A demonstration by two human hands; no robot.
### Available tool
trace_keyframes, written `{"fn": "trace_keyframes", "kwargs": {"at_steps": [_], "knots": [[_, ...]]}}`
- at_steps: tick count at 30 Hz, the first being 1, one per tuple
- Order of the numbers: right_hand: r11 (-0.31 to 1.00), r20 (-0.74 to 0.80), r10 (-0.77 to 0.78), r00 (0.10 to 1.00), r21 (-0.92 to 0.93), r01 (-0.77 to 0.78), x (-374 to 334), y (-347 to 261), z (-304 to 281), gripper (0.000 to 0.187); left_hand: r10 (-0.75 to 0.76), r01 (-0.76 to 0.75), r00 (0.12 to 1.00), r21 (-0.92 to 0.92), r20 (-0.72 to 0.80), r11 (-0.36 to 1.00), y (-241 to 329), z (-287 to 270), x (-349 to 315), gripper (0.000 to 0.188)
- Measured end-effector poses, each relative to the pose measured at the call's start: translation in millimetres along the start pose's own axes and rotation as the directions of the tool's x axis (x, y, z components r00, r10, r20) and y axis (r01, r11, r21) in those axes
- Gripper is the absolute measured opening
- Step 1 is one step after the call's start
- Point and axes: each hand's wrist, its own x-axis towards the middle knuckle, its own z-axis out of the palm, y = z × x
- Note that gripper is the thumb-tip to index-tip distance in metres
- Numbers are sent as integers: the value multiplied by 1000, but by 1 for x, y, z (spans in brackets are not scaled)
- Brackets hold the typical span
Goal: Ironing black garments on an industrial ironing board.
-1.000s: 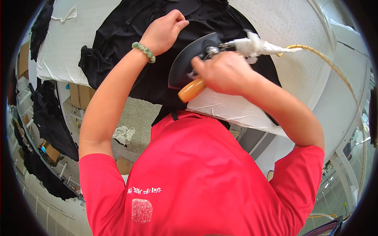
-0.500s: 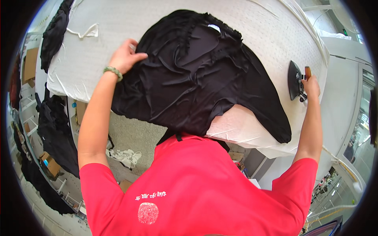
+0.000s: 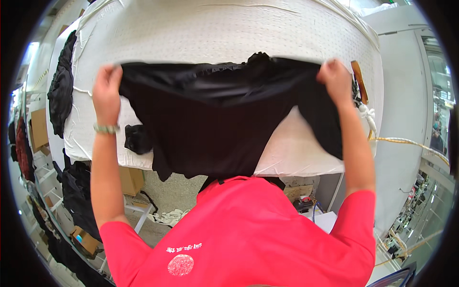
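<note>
A black long-sleeved blouse (image 3: 205, 129) with a ruffled neckline is stretched out between my two hands, its upper edge pulled nearly straight. My left hand (image 3: 107, 93) is closed on the shoulder or sleeve part at its left end. At the other end, my right hand (image 3: 335, 81) pinches the cloth, and a sleeve hangs down beside my forearm. The lower edge of the blouse reaches the near side of the padded table, close to my body. Just right of my right hand is an iron with a brown handle (image 3: 359, 82), mostly hidden behind the hand and wrist.
The white padded ironing table (image 3: 191, 28) lies under the blouse. Another dark garment (image 3: 62, 86) lies along its left edge. A yellowish hose (image 3: 406, 140) runs off right from the iron. Black clothes (image 3: 79, 191) hang at the lower left, near cardboard boxes (image 3: 86, 240).
My right hand has let go of the iron and taken hold of the blouse's right side. My left hand has moved left and gripped the other side. The blouse is now pulled wide.
</note>
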Motion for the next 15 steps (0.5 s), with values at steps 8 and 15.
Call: {"fn": "trace_keyframes", "kwargs": {"at_steps": [8,15], "knots": [[948,-270,-302,914,-189,257,112,-49,-46,43,90,-74,996,405,-19,912,-15,60,72,67],[971,93,-224,970,-63,230,-86,35,41,57,-128,89,973,194,193,977,-30,86,-130,45]]}}
